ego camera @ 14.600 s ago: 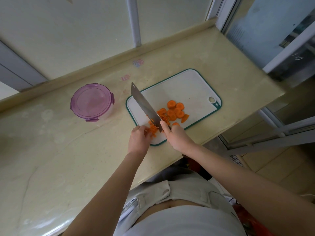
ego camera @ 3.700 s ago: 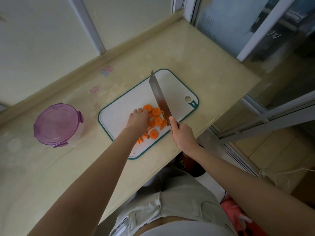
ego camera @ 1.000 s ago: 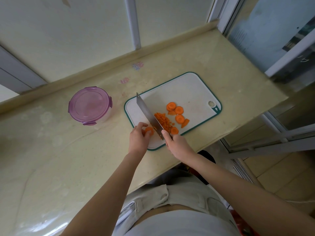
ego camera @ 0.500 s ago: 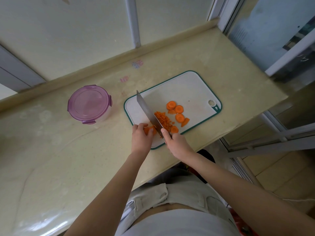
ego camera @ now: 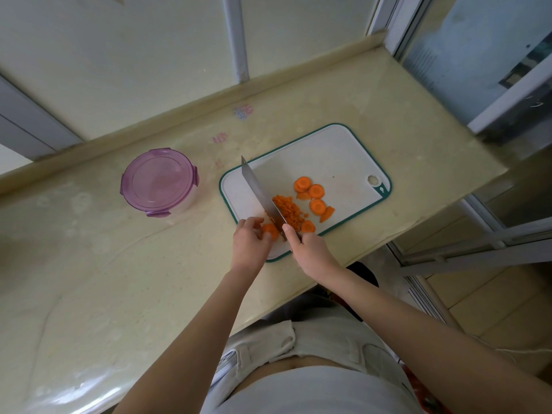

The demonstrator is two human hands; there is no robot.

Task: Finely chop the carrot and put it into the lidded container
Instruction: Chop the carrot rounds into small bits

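Fingertips are the big worry for me. The left hand has its fingers curled down onto a thick orange carrot round, pinning it to the near corner of the white plastic cutting board with the teal rim. The broad rectangular steel cleaver sits edge-down right beside those fingertips, basically on the same round. The right hand is clenched around the handle, which is hidden under the hand, with one finger stretched up along the blade. That round is small and slick, so if it skids as the blade comes down I'd guess the edge catches a fingertip. Across the blade from the left fingers is the heap of finely diced orange carrot. Past that, a few uncut orange carrot slices lie well beyond either hand's fingers. Other risk: that board corner is near the edge of the pale beige stone counter, just ahead of the right wrist. Hard chopping could walk the board outward or flick dice onto the floor. The round clear tub with the purple clip-on lid sits well off to the left of the left fingers with its lid on, so it needs opening first.
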